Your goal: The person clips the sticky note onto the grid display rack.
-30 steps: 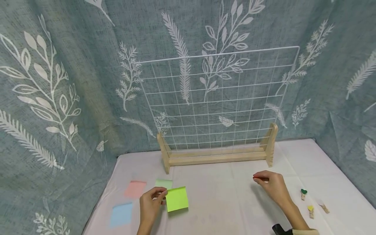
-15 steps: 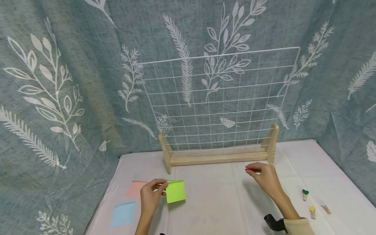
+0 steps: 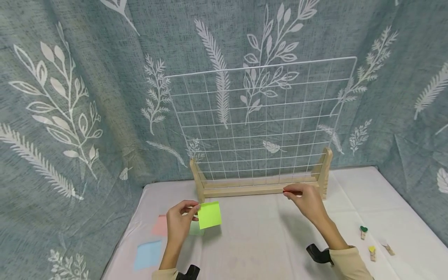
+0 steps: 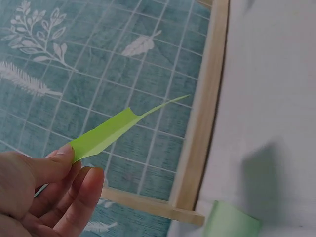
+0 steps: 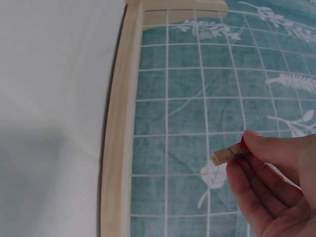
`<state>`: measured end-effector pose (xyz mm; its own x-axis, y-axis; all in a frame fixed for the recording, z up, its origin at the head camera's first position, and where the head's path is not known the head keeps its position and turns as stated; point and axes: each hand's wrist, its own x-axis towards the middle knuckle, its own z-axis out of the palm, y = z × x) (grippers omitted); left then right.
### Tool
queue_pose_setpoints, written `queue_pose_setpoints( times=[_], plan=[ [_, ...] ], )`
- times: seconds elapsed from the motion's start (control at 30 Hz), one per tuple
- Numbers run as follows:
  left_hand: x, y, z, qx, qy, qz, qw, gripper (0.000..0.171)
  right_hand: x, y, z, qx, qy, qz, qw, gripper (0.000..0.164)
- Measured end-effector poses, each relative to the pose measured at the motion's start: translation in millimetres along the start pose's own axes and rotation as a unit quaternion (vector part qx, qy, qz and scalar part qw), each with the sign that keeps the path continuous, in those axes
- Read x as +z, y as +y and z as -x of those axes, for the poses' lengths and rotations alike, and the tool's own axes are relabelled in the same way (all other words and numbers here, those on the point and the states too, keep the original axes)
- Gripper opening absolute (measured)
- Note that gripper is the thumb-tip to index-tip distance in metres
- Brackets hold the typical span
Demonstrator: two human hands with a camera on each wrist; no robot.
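My left hand (image 3: 179,221) pinches a bright yellow-green sticky note (image 3: 210,215) by its upper left corner, above the table. In the left wrist view the note (image 4: 106,134) appears nearly edge-on, between thumb and forefinger. Over the right half of the table, my right hand (image 3: 308,200) pinches a small wooden clothespin (image 5: 228,154). A red part of it shows under the thumb in the right wrist view. Beyond both hands stands a white wire grid panel (image 3: 257,124) in a wooden base (image 3: 260,189); neither hand touches it.
A blue sticky note (image 3: 147,254), a pink one (image 3: 160,225) and a pale green one (image 3: 196,228) lie at left on the white-covered table. At right lie small clothespins with a green heart (image 3: 363,231), a yellow heart (image 3: 372,252) and a white top (image 3: 387,247). Patterned cloth (image 3: 115,97) surrounds the table.
Both hands have risen and moved forward toward the grid, the right hand also leftward. The yellow-green note and the clothespin stay pinched throughout.
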<state>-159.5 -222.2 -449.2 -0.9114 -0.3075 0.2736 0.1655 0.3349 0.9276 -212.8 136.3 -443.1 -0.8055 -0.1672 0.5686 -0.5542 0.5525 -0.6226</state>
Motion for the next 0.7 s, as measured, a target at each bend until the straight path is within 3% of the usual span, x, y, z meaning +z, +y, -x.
queue_pose_setpoints(
  times=[0.43,0.7],
  plan=[
    [3.8,21.5,-15.7,0.037,0.015,-0.026,0.9989,0.004,-1,-12,-14,-0.001,-0.003,0.013,1.000,0.012],
    [7.5,37.1,-25.2,0.055,0.014,-0.016,0.9982,0.008,1,-18,-23,-0.020,0.002,0.007,1.000,0.011]
  ],
)
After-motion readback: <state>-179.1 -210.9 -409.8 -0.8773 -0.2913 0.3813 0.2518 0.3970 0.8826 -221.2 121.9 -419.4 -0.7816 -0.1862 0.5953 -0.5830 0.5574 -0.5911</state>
